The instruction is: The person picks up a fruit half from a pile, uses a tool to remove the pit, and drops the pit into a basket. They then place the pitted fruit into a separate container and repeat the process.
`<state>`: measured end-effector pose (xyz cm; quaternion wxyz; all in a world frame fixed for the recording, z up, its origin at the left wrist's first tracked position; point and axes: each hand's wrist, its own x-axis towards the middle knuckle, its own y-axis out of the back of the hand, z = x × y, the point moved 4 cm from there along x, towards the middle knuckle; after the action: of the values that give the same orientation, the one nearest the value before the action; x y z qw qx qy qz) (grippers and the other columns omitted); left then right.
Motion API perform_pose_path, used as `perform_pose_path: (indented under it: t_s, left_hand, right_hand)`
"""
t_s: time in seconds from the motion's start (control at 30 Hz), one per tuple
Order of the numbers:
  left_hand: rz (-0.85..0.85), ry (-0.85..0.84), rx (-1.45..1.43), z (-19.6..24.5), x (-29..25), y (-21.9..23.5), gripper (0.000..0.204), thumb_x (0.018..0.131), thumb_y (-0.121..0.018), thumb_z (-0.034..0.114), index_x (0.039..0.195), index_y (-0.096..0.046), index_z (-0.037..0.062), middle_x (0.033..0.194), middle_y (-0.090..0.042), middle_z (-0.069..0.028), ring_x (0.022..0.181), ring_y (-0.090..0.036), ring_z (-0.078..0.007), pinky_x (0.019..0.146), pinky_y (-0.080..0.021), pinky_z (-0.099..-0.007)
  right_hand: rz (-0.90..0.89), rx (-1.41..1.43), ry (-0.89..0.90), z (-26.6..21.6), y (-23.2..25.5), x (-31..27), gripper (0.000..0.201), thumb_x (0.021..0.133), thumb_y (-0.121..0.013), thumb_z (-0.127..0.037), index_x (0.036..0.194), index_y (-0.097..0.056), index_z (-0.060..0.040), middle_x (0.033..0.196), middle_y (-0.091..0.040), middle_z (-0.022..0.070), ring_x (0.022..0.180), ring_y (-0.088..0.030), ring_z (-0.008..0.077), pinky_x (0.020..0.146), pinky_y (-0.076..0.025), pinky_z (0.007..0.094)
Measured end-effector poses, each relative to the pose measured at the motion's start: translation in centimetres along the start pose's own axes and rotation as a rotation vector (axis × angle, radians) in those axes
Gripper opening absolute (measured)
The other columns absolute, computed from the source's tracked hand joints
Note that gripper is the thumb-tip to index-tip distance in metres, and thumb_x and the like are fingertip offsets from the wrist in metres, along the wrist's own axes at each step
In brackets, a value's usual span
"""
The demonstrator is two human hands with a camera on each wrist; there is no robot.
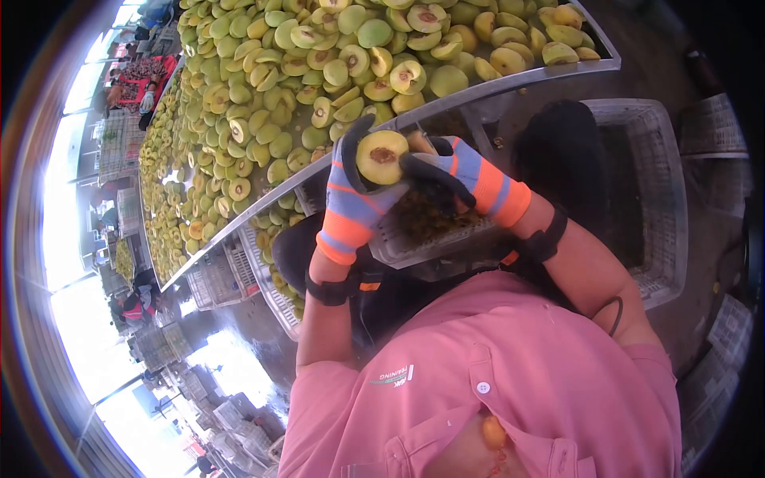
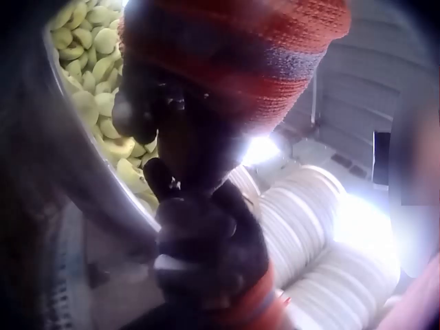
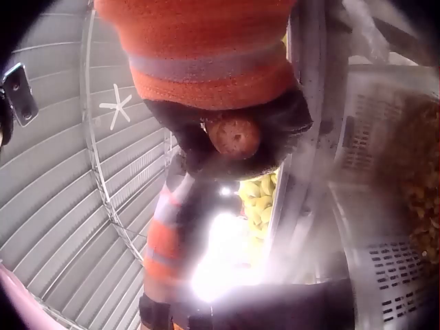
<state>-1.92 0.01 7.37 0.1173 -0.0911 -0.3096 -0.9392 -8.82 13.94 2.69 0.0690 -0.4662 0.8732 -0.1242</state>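
In the head view my left hand (image 1: 357, 201), in an orange and blue-grey striped glove with dark fingers, grips a yellow-green stone-fruit half (image 1: 381, 158). Its cut face points up and shows a brown centre. Close against it on the right is my right hand (image 1: 476, 177), in a matching glove, holding a tool with a wooden handle (image 1: 421, 145). The round brown handle end (image 3: 236, 136) pokes out of the fist in the right wrist view. Its working end is hidden. Dark gloved fingers (image 2: 199, 230) meet closely in the left wrist view.
A metal-rimmed table (image 1: 470, 97) heaped with fruit halves (image 1: 263, 119) lies just beyond my hands. Below them stands a white crate (image 1: 406, 256) with brown bits inside. Another crate (image 1: 673, 199) is at right, and one with fruit (image 1: 267, 279) at left. Other people (image 1: 143, 84) are far left.
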Motion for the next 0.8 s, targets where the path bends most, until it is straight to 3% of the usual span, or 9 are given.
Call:
perform_pose_path:
  t_s: [0.07,0.13,0.2,0.37,0.47,0.53,0.63,0.73,0.8]
  left_hand:
    - [-0.057,0.026,-0.119,0.5,-0.4,0.2,0.077,0.067,-0.079,0.003,0.135,-0.043,0.0011,0.127,-0.055,-0.0116,0.11,-0.057,-0.0214,0.092,-0.049,-0.0334]
    - [-0.105,0.407,-0.615,-0.5,-0.6,0.9,0.072,0.068,-0.079,0.006,0.132,-0.046,0.0006,0.124,-0.058,-0.0115,0.107,-0.059,-0.0216,0.091,-0.05,-0.0335]
    - [-0.122,0.443,-0.67,-0.9,-0.7,1.0,0.066,0.07,-0.078,0.009,0.128,-0.049,0.0,0.119,-0.06,-0.0116,0.104,-0.06,-0.0218,0.089,-0.05,-0.0335]
    - [-0.126,-0.103,0.054,-2.7,-0.8,0.8,0.044,0.08,-0.07,0.012,0.119,-0.053,-0.001,0.11,-0.063,-0.0122,0.097,-0.062,-0.0216,0.082,-0.051,-0.033]
    - [-0.059,-0.367,0.245,-3.3,-0.4,-0.1,0.062,0.063,-0.078,0.001,0.119,-0.051,0.0015,0.109,-0.059,-0.0186,0.095,-0.06,-0.0337,0.08,-0.051,-0.0371]
    - [0.063,-0.075,-0.122,-4.5,-0.9,-1.0,0.06,0.062,-0.076,0.0,0.116,-0.052,0.001,0.11,-0.058,-0.0196,0.094,-0.06,-0.0367,0.08,-0.051,-0.0372]
    - [0.193,0.177,-0.349,-5.0,-0.9,-2.3,0.032,0.081,-0.066,0.004,0.112,-0.059,-0.0015,0.107,-0.062,-0.0131,0.092,-0.061,-0.0246,0.078,-0.05,-0.0316]
    - [0.223,0.263,-0.43,-3.7,-0.7,-2.9,0.024,0.097,-0.048,0.01,0.114,-0.061,-0.0024,0.096,-0.065,-0.0055,0.088,-0.059,-0.012,0.079,-0.047,-0.0264]
    - [0.239,0.271,-0.366,-3.2,-0.7,-3.2,0.024,0.098,-0.047,0.01,0.114,-0.061,-0.0029,0.096,-0.066,-0.0046,0.088,-0.059,-0.012,0.079,-0.047,-0.0262]
  right_hand:
    - [-0.089,-0.016,0.013,0.2,0.3,-0.1,0.029,0.091,-0.063,-0.033,0.095,-0.062,-0.0048,0.068,-0.055,-0.0021,0.053,-0.05,0.0049,0.045,-0.036,0.0207]
    - [-0.068,0.068,-0.035,0.9,0.8,0.1,0.031,0.09,-0.063,-0.033,0.098,-0.062,-0.0027,0.07,-0.056,-0.0019,0.058,-0.052,0.0046,0.048,-0.038,0.0213]
    - [-0.053,0.101,-0.11,1.3,0.9,0.3,0.033,0.09,-0.064,-0.032,0.102,-0.063,-0.0012,0.073,-0.058,-0.0014,0.063,-0.053,0.0047,0.052,-0.04,0.0224]
    - [0.023,-0.036,-0.294,1.2,0.2,0.6,0.033,0.087,-0.069,-0.024,0.107,-0.063,0.0011,0.088,-0.065,0.0009,0.074,-0.057,0.0068,0.064,-0.047,0.0262]
    - [0.198,-0.091,0.096,3.5,0.2,1.4,0.03,0.082,-0.071,-0.026,0.102,-0.067,-0.0036,0.082,-0.068,0.0044,0.07,-0.062,0.0146,0.063,-0.05,0.0311]
    - [0.285,-0.264,0.14,3.2,0.4,1.3,0.03,0.081,-0.071,-0.025,0.102,-0.066,-0.0034,0.085,-0.069,0.0084,0.076,-0.064,0.0212,0.069,-0.05,0.0337]
    - [0.348,-0.37,0.121,2.6,0.2,1.1,0.027,0.081,-0.07,-0.022,0.1,-0.065,-0.0038,0.089,-0.069,0.0135,0.081,-0.065,0.0293,0.071,-0.051,0.0356]
    - [0.376,-0.369,0.153,2.5,0.1,1.2,0.022,0.081,-0.069,-0.021,0.096,-0.064,-0.0046,0.088,-0.068,0.0146,0.08,-0.064,0.0327,0.07,-0.051,0.0361]
    - [0.385,-0.396,0.177,2.4,0.1,1.3,0.02,0.081,-0.068,-0.021,0.093,-0.063,-0.0052,0.086,-0.067,0.0143,0.079,-0.064,0.0335,0.069,-0.051,0.0364]
